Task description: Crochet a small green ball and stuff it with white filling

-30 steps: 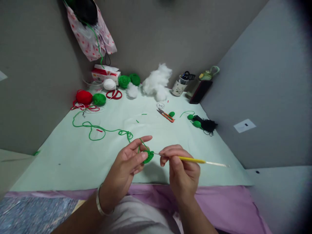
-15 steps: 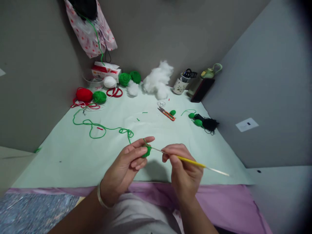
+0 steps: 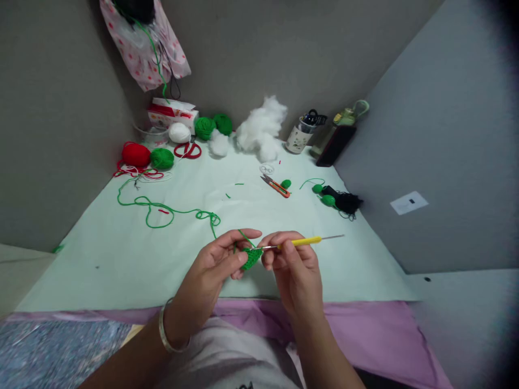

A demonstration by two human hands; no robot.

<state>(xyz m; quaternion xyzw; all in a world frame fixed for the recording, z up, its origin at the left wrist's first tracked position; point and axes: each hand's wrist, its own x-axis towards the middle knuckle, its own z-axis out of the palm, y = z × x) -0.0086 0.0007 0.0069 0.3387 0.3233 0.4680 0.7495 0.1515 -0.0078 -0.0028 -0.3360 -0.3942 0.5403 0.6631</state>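
My left hand (image 3: pixel 217 265) is closed on a small green crochet piece (image 3: pixel 252 258), pinched between thumb and fingers with the index finger stretched out above. Green yarn (image 3: pixel 215 229) runs from that hand back to loose loops on the table. My right hand (image 3: pixel 298 265) grips a crochet hook (image 3: pixel 306 241) by its yellow handle, which lies nearly level. The hook's metal shaft reaches left to the top edge of the green piece; its tip is hard to make out among the stitches. Both hands are close together above the table's front part.
Orange thread snips (image 3: pixel 275 186) lie mid-table beside a small green piece (image 3: pixel 286 184). Black yarn (image 3: pixel 347 203) is at right. White stuffing (image 3: pixel 261 129), a pen cup (image 3: pixel 300 136) and a bottle (image 3: pixel 344 121) stand behind. Red scissors (image 3: pixel 187 151) and red yarn (image 3: pixel 136 155) are back left.
My right hand has moved left, nearer my left hand, and the hook has swung from a slant to almost level. More of the green piece now shows. The view has shifted slightly.
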